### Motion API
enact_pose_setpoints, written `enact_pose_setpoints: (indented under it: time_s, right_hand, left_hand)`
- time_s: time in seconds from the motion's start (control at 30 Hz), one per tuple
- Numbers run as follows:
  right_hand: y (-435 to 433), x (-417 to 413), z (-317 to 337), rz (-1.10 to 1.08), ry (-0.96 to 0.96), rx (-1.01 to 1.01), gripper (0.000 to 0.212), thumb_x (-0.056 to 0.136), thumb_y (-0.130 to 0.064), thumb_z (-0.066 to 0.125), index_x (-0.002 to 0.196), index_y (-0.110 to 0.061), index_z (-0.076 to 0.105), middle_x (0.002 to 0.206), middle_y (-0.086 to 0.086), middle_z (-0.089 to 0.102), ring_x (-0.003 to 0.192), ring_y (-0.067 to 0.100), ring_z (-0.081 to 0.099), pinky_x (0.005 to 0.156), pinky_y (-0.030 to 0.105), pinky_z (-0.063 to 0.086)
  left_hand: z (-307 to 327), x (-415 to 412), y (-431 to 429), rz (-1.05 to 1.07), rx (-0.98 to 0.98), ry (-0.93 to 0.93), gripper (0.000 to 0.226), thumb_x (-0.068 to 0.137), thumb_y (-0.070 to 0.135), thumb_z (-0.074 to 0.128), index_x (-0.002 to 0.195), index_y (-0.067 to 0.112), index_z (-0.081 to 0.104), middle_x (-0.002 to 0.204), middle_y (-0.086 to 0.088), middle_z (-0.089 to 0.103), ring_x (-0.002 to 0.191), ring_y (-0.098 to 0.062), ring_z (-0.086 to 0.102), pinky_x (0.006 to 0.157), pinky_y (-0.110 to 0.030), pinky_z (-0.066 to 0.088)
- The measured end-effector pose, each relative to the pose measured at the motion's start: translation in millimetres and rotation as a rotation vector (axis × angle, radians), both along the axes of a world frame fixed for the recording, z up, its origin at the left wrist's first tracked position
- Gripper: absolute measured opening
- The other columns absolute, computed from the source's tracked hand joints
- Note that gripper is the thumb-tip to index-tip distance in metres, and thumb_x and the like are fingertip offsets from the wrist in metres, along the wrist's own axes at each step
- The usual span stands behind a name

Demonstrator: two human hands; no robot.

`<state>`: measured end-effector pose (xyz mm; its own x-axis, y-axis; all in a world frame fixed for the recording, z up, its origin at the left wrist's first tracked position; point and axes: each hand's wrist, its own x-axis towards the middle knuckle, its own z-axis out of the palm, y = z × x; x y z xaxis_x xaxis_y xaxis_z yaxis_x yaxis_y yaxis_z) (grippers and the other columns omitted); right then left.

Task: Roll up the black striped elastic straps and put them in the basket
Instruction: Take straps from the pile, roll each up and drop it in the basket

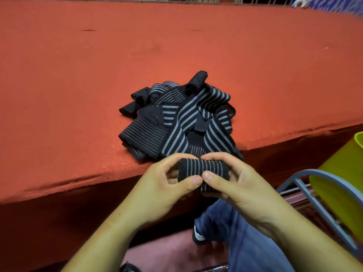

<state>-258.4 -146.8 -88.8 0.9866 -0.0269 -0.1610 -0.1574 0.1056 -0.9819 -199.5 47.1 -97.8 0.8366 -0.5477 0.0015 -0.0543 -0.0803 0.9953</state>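
Low in the middle of the frame, the left hand (pixel 167 179) and right hand (pixel 235 179) both pinch a rolled black striped elastic strap (pixel 203 169), just below the pile of black striped straps (pixel 176 122) on the red felt table (pixel 78 75).

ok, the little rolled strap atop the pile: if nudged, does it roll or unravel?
The rolled strap is a cylinder perched on the uneven pile, so it would probably roll off. Soft elastic, likely light and squashy. No fastening shows, so it may loosen.
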Motion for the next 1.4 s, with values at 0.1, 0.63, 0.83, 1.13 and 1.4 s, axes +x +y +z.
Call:
enact_pose_setpoints:
  time_s: [0.1,0.63,0.83,1.13,1.4]
  right_hand:
    - [-22.6,-4.3,11.2,0.046,0.013,-0.026,0.035,0.088,-0.013,0.077,0.123,-0.016,0.071,0.101,0.006,0.079,0.090,0.013,0.074,0.085,0.026,0.057]
    - [-194.2,-52.0,97.8,0.156,-0.185,-1.013,0.026,0.082,-0.045,0.078,0.104,-0.034,0.071,0.084,-0.016,0.073,0.081,-0.003,0.065,0.072,0.019,0.051]
    - [-283.6,-61.8,117.8,0.100,-0.076,-1.136,0.027,0.079,-0.049,0.077,0.099,-0.031,0.073,0.081,-0.015,0.072,0.066,-0.007,0.059,0.058,0.015,0.039]
    - [-402.3,-49.0,97.4,-0.007,0.200,-1.138,0.040,0.079,-0.044,0.079,0.087,-0.005,0.072,0.067,0.002,0.065,0.063,0.017,0.056,0.065,0.041,0.051]
    - [-462.9,-20.7,46.7,-0.010,0.498,-1.155,0.035,0.082,-0.041,0.080,0.071,-0.012,0.064,0.062,0.003,0.057,0.059,0.024,0.055,0.054,0.028,0.045]
  left_hand:
    - [18.0,-6.0,-15.1,-0.015,0.047,-0.035,0.031,0.088,0.015,0.077,0.117,0.021,0.069,0.092,0.008,0.076,0.078,0.001,0.068,0.069,-0.017,0.053]
    - [106.4,-33.0,-178.4,-0.227,0.409,-0.400,0.033,0.086,0.027,0.082,0.116,0.031,0.070,0.109,0.016,0.074,0.102,0.001,0.068,0.090,-0.013,0.047]
    - [118.6,-32.1,-276.4,-0.308,0.406,-0.511,0.035,0.087,0.030,0.080,0.120,0.032,0.066,0.083,0.030,0.070,0.075,0.013,0.063,0.071,-0.005,0.043]
    - [82.2,0.1,-375.4,-0.373,0.530,-0.635,0.043,0.093,0.038,0.072,0.134,0.035,0.057,0.105,0.017,0.075,0.097,0.005,0.068,0.087,-0.021,0.051]
    - [56.5,19.2,-386.9,-0.397,0.644,-0.825,0.019,0.091,0.038,0.076,0.109,0.034,0.077,0.102,0.015,0.061,0.090,0.003,0.060,0.079,-0.016,0.049]
